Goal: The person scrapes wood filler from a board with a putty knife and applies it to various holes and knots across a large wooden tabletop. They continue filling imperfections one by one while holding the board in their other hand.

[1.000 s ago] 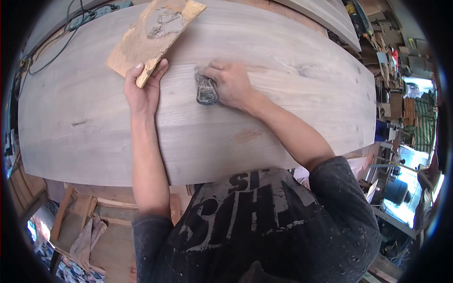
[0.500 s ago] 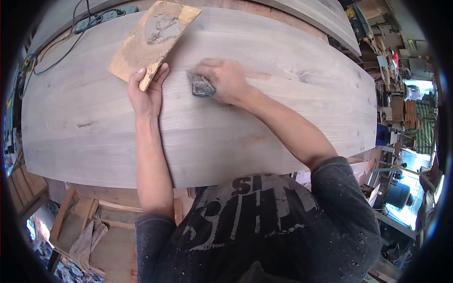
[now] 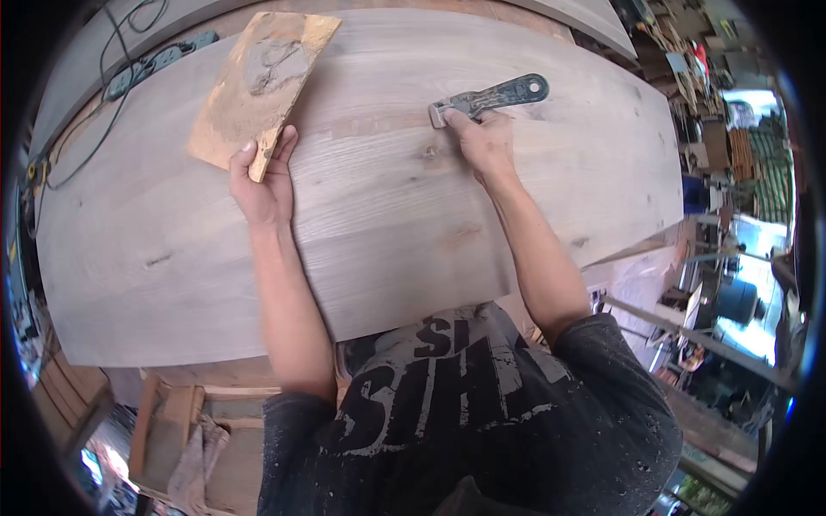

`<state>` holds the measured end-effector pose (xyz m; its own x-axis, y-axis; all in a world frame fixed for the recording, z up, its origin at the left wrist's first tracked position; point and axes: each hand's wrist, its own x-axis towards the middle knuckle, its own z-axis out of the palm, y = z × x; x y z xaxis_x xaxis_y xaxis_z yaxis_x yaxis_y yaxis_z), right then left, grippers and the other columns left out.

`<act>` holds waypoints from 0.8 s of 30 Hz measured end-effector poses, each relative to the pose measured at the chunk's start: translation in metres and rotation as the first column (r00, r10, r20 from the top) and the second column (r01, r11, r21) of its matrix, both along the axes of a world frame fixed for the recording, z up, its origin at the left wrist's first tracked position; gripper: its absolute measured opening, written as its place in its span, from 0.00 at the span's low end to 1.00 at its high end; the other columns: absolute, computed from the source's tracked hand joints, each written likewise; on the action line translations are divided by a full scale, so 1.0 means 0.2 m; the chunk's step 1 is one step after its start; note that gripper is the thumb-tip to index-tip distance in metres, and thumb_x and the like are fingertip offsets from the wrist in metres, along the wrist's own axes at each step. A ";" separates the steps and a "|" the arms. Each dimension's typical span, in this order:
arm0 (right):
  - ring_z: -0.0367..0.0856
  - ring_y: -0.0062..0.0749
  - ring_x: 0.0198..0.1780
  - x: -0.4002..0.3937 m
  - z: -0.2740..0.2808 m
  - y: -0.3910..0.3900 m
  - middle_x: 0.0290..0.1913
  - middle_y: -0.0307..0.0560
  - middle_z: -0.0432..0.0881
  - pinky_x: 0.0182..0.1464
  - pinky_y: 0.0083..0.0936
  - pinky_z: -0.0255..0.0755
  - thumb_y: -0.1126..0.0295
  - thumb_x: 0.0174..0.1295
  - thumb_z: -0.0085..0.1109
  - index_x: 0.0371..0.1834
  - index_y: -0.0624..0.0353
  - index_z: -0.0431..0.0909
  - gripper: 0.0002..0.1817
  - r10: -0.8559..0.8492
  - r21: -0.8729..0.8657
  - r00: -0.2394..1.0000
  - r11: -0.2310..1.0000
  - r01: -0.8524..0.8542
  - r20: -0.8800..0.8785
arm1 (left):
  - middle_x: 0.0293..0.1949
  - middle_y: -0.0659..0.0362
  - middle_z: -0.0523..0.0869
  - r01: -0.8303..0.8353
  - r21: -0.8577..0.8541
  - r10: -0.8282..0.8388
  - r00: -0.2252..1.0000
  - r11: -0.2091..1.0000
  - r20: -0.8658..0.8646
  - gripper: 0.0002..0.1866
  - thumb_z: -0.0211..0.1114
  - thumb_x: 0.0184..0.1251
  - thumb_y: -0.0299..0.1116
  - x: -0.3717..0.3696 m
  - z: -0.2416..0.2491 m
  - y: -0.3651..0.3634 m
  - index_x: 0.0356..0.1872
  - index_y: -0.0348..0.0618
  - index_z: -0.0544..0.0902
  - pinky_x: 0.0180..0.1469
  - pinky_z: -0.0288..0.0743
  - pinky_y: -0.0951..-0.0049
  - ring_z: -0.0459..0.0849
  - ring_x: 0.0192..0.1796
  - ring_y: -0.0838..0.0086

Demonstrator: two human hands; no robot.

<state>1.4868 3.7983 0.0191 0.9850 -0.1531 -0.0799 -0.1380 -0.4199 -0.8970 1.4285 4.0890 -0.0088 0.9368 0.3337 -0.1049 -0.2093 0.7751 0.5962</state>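
Note:
My left hand [image 3: 262, 191] grips the near corner of a small wooden board [image 3: 231, 107], thumb on top and fingers beneath the edge. A lump of grey-brown putty [image 3: 277, 65] is smeared on the board's far half. In my right hand [image 3: 488, 148] is a putty knife [image 3: 508, 93], its dark handle with a hanging hole pointing away to the right. Its short blade lies close over a large greyish wooden panel [image 3: 387, 249], by a pale brown streak. A dark knot [image 3: 428, 152] shows just below the blade.
A power strip [image 3: 163, 64] with a black cable lies past the panel's far left edge. Another panel [image 3: 568, 19] is at the back. A wooden frame [image 3: 172, 413] with a rag [image 3: 200, 460] stands below left. Shelves and clutter line the right side.
My right hand has moved right with the putty knife and turned it, so the handle now points up and right. The left hand and board have shifted slightly left.

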 end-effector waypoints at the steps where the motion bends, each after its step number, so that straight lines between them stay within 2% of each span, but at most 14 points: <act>1: 0.86 0.37 0.37 0.01 0.00 0.01 0.32 0.56 0.87 0.44 0.32 0.76 0.60 0.58 0.63 0.36 0.68 0.85 0.17 -0.028 0.001 1.000 1.000 0.028 0.002 | 0.51 0.42 0.83 -0.047 -0.011 0.047 0.999 0.999 -0.008 0.25 0.53 0.65 0.31 0.00 0.03 -0.02 0.61 0.28 0.68 0.60 0.78 0.50 0.85 0.50 0.52; 2: 0.82 0.29 0.33 0.01 0.00 0.02 0.29 0.50 0.85 0.38 0.29 0.74 0.64 0.57 0.66 0.33 0.69 0.85 0.15 -0.048 -0.015 0.998 0.999 0.048 -0.044 | 0.49 0.42 0.83 -0.098 -0.024 0.097 0.995 0.995 -0.018 0.24 0.53 0.65 0.30 0.00 0.05 -0.03 0.60 0.25 0.69 0.59 0.79 0.51 0.85 0.50 0.52; 3: 0.78 0.21 0.29 0.01 0.01 0.03 0.26 0.44 0.84 0.32 0.25 0.72 0.67 0.56 0.68 0.29 0.70 0.84 0.13 -0.066 -0.035 0.993 0.997 0.062 -0.099 | 0.49 0.42 0.83 -0.079 -0.029 0.078 0.997 0.996 -0.025 0.24 0.53 0.65 0.30 -0.01 0.07 -0.03 0.60 0.25 0.69 0.59 0.79 0.51 0.85 0.50 0.52; 4: 0.78 0.21 0.29 0.02 0.02 0.05 0.26 0.44 0.84 0.32 0.25 0.72 0.67 0.56 0.68 0.29 0.70 0.84 0.13 -0.076 -0.043 0.992 0.996 0.072 -0.102 | 0.51 0.43 0.83 -0.066 -0.049 0.064 0.997 0.997 -0.046 0.25 0.53 0.65 0.30 -0.02 0.10 -0.02 0.61 0.26 0.67 0.59 0.79 0.51 0.85 0.51 0.52; 7: 0.80 0.23 0.32 0.08 0.03 0.06 0.29 0.46 0.85 0.34 0.25 0.73 0.66 0.55 0.69 0.32 0.70 0.85 0.14 -0.146 -0.131 0.981 0.983 0.129 -0.130 | 0.53 0.43 0.81 -0.040 -0.043 0.037 0.997 0.998 -0.071 0.26 0.53 0.65 0.29 -0.05 0.13 0.02 0.64 0.28 0.65 0.58 0.80 0.50 0.84 0.52 0.53; 9: 0.80 0.26 0.32 0.15 -0.03 -0.01 0.30 0.48 0.85 0.35 0.26 0.74 0.66 0.55 0.69 0.34 0.69 0.86 0.14 -0.154 -0.231 0.988 0.962 0.144 -0.027 | 0.54 0.43 0.80 -0.027 -0.023 0.025 0.998 0.999 -0.065 0.27 0.53 0.64 0.29 -0.03 0.14 0.08 0.65 0.29 0.64 0.58 0.80 0.49 0.84 0.53 0.53; 10: 0.80 0.26 0.32 0.17 0.00 -0.03 0.30 0.48 0.85 0.35 0.26 0.74 0.66 0.55 0.69 0.34 0.69 0.86 0.14 -0.161 -0.240 0.986 0.959 0.149 -0.032 | 0.54 0.43 0.80 -0.014 -0.009 0.014 0.998 1.000 -0.060 0.27 0.53 0.64 0.29 -0.03 0.14 0.10 0.65 0.28 0.64 0.57 0.80 0.49 0.83 0.54 0.53; 12: 0.86 0.51 0.43 0.20 0.07 -0.06 0.37 0.64 0.86 0.50 0.36 0.76 0.56 0.52 0.67 0.38 0.66 0.86 0.21 -0.205 -0.275 0.972 0.947 0.168 -0.111 | 0.55 0.43 0.80 0.000 0.019 0.001 0.998 1.000 -0.059 0.28 0.54 0.64 0.30 -0.04 0.16 0.14 0.65 0.29 0.64 0.57 0.81 0.50 0.83 0.54 0.54; 16: 0.86 0.50 0.43 0.23 0.09 -0.15 0.37 0.63 0.86 0.50 0.37 0.76 0.55 0.53 0.66 0.39 0.65 0.87 0.22 -0.201 -0.306 0.974 0.938 0.161 -0.104 | 0.55 0.46 0.81 0.003 0.068 0.003 0.996 0.998 -0.085 0.28 0.55 0.64 0.31 -0.05 0.18 0.16 0.65 0.32 0.66 0.60 0.77 0.52 0.84 0.53 0.55; 19: 0.86 0.51 0.43 0.26 0.09 -0.15 0.37 0.63 0.86 0.50 0.37 0.76 0.54 0.53 0.65 0.40 0.65 0.86 0.22 -0.215 -0.243 0.963 0.954 0.173 -0.160 | 0.55 0.46 0.81 -0.004 0.086 0.009 0.998 0.996 -0.060 0.28 0.56 0.64 0.32 -0.05 0.18 0.16 0.65 0.33 0.66 0.61 0.77 0.53 0.84 0.52 0.56; 21: 0.86 0.50 0.42 0.27 0.03 -0.18 0.35 0.62 0.86 0.48 0.37 0.76 0.55 0.53 0.65 0.39 0.65 0.86 0.21 -0.203 -0.298 0.977 0.938 0.175 -0.066 | 0.55 0.46 0.80 0.014 0.079 -0.011 0.999 0.997 -0.041 0.29 0.55 0.64 0.31 -0.04 0.16 0.19 0.66 0.33 0.64 0.59 0.78 0.53 0.83 0.53 0.55; 24: 0.86 0.49 0.40 0.26 0.04 -0.17 0.33 0.62 0.86 0.46 0.36 0.77 0.57 0.53 0.65 0.36 0.65 0.86 0.19 -0.205 -0.357 0.975 0.920 0.162 -0.085 | 0.55 0.45 0.80 0.020 0.081 -0.017 0.999 0.997 -0.042 0.30 0.55 0.64 0.31 -0.04 0.15 0.20 0.67 0.33 0.62 0.58 0.80 0.53 0.83 0.55 0.56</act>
